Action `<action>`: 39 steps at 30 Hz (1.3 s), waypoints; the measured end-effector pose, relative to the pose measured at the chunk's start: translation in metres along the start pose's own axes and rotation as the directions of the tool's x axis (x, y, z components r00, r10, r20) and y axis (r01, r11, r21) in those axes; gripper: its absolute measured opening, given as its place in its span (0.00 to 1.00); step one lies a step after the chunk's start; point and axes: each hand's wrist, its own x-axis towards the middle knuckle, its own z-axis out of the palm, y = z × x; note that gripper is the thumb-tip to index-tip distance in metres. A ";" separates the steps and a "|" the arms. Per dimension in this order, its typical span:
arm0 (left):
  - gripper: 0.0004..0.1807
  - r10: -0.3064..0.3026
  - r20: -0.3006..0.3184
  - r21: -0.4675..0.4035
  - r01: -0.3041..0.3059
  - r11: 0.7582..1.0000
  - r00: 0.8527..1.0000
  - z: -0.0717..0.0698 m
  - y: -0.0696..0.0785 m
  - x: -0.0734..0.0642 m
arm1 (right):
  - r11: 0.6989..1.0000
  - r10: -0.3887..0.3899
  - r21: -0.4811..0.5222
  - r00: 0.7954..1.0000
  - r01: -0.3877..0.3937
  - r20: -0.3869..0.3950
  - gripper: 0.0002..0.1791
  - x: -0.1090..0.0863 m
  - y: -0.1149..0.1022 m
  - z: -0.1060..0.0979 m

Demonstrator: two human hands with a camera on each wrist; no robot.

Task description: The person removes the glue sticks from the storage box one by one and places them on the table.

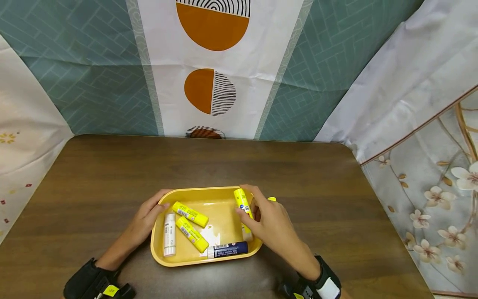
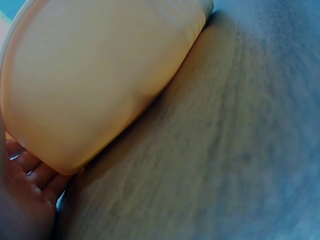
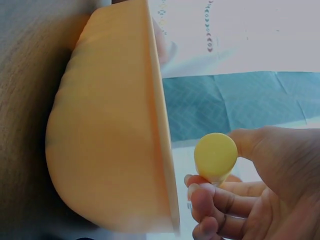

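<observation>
A yellow plastic tray [image 1: 224, 207] holds glue sticks. My left hand [image 1: 147, 215] grips its left rim, thumb over the edge; in the left wrist view its fingers [image 2: 42, 175] lie against the outer wall. My right hand [image 1: 274, 222], at the right rim, pinches a yellow glue stick [image 1: 242, 200] between thumb and fingers. Its round end [image 3: 216, 154] shows above the rim in the right wrist view. In the tray lie two yellow glue sticks [image 1: 190, 214] [image 1: 192, 234], a white one [image 1: 169, 234] and a dark blue one [image 1: 229, 249]. A pale end [image 1: 247, 234] shows below the pinched stick.
A small yellow end [image 1: 271, 199] pokes out behind my right hand, the rest hidden. The brown wooden table [image 1: 209, 162] extends around the tray. A patterned curtain [image 1: 231, 99] hangs along its far edge, with white floral cloth [image 1: 429, 207] at the right.
</observation>
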 end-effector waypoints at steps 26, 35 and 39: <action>0.19 -0.010 -0.005 -0.009 0.010 1.000 1.000 0.000 0.000 0.001 | 0.998 0.034 -0.056 0.995 -0.039 -0.099 0.30 -0.013 0.031 -0.012; 0.19 -0.036 0.003 0.001 0.036 0.999 0.999 0.000 0.000 0.002 | 0.997 0.041 -0.055 0.993 -0.047 -0.114 0.30 -0.020 0.038 -0.014; 0.19 -0.038 -0.008 0.006 0.038 0.999 0.999 -0.001 -0.001 0.000 | 0.997 0.034 -0.066 0.993 -0.042 -0.117 0.31 -0.022 0.042 -0.014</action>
